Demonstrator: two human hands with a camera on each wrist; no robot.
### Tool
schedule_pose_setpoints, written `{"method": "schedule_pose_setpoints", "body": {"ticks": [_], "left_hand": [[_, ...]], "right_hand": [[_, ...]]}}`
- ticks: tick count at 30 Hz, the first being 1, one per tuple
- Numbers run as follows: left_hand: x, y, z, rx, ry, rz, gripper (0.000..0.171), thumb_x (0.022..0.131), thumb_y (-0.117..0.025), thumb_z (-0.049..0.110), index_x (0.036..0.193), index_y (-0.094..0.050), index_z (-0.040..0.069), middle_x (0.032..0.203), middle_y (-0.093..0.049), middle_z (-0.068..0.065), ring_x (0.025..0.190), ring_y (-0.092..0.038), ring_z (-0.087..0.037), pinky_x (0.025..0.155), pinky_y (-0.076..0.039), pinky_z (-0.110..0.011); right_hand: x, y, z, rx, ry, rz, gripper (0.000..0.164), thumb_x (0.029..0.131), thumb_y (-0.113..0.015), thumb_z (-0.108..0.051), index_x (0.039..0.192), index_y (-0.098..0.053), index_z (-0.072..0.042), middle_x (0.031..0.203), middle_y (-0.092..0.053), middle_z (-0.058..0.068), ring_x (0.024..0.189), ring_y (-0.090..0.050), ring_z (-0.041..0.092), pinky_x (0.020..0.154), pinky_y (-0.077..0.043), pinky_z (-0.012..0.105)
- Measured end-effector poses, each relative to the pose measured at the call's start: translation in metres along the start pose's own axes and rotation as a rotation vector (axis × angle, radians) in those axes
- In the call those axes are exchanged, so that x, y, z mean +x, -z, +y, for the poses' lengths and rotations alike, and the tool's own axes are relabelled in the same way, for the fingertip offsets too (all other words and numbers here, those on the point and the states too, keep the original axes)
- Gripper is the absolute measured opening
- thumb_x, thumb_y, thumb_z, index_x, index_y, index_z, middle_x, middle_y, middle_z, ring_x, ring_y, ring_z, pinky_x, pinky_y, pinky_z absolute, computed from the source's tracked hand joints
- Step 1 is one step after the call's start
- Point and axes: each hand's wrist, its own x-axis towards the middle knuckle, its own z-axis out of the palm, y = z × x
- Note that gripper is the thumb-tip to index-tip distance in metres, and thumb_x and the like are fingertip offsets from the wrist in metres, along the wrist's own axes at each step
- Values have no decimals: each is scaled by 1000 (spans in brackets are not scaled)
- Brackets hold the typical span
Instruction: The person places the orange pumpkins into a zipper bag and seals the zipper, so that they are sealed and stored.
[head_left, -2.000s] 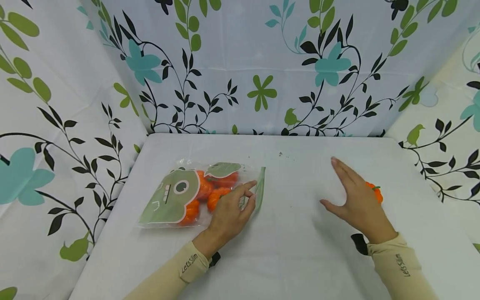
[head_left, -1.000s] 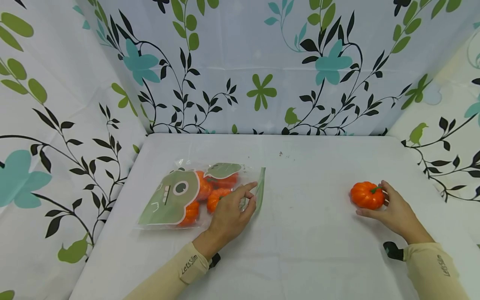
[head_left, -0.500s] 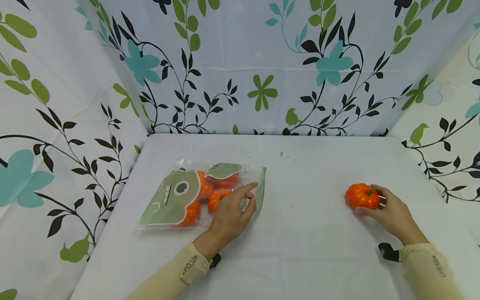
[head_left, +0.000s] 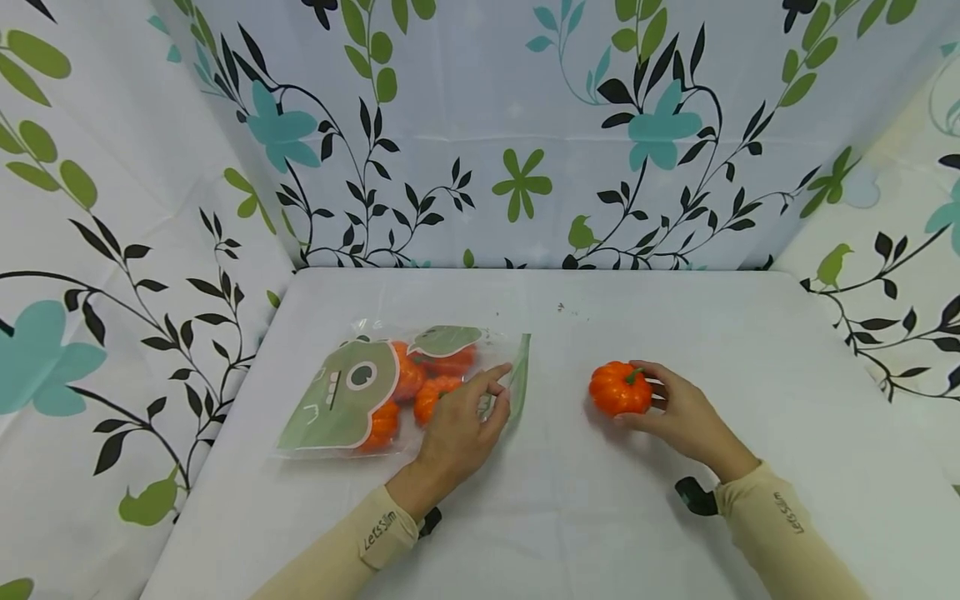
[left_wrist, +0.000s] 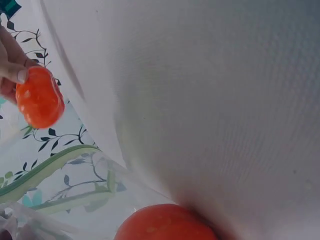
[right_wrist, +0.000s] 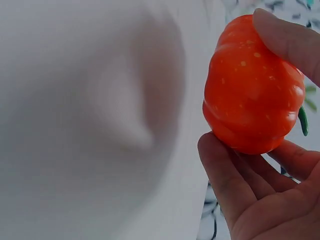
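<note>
A clear zip bag (head_left: 341,408) with a green cartoon face lies on the left of the table, several small orange pumpkins (head_left: 435,396) inside. At its right end my left hand (head_left: 461,425) pinches the plastic near the green zip strip (head_left: 519,379). The left wrist view shows the bag's mouth parted between two green edges (left_wrist: 47,170), one pumpkin (left_wrist: 165,225) close below. My right hand (head_left: 686,412) holds another toy pumpkin (head_left: 621,389) with a green stem, thumb on one side and fingers on the other. In the right wrist view this pumpkin (right_wrist: 252,90) is raised, its shadow apart from it.
The white table (head_left: 585,508) reaches back to a patterned curtain (head_left: 465,125) with leaves and flowers, which also hangs at both sides. Small dark specks (head_left: 562,308) mark the table toward the back. Each wrist carries a black camera (head_left: 696,496).
My right hand, first spread in front of the pumpkin at the right, took hold of it and has carried it left toward the bag. My left hand and the bag have stayed put.
</note>
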Motion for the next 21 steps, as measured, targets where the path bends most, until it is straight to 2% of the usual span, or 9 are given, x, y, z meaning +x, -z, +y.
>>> {"method": "schedule_pose_setpoints", "body": {"ticks": [6, 10, 13, 21], "left_hand": [[0, 0, 2, 24, -15, 16, 19, 96, -66, 13, 112, -70, 5, 119, -73, -5, 85, -71, -19, 74, -58, -30], [-1, 1, 2, 34, -27, 24, 21, 94, -69, 12, 113, -71, 5, 121, -72, -6, 97, -72, -20, 84, -57, -31], [-2, 0, 0, 46, -41, 36, 25, 92, -72, 10, 116, -72, 4, 120, -73, -6, 108, -70, -21, 91, -54, -34], [-2, 0, -1, 55, -70, 46, 23, 92, -71, 9, 114, -75, 3, 113, -75, -8, 107, -70, -21, 90, -55, -35]], "right_hand": [[18, -37, -29, 90, 50, -60, 85, 79, -88, -31, 148, -45, -7, 148, -47, 19, 124, -58, 41, 99, -49, 50], [28, -55, -42, 140, 73, -80, 85, 78, -89, -32, 147, -47, -8, 147, -49, 17, 124, -59, 38, 100, -49, 48], [33, -65, -49, 161, 83, -81, 85, 77, -89, -33, 147, -48, -8, 146, -51, 16, 123, -60, 37, 100, -49, 46], [42, -81, -61, 173, 94, -73, 88, 75, -90, -39, 147, -49, -8, 144, -54, 11, 122, -60, 34, 100, -49, 47]]}}
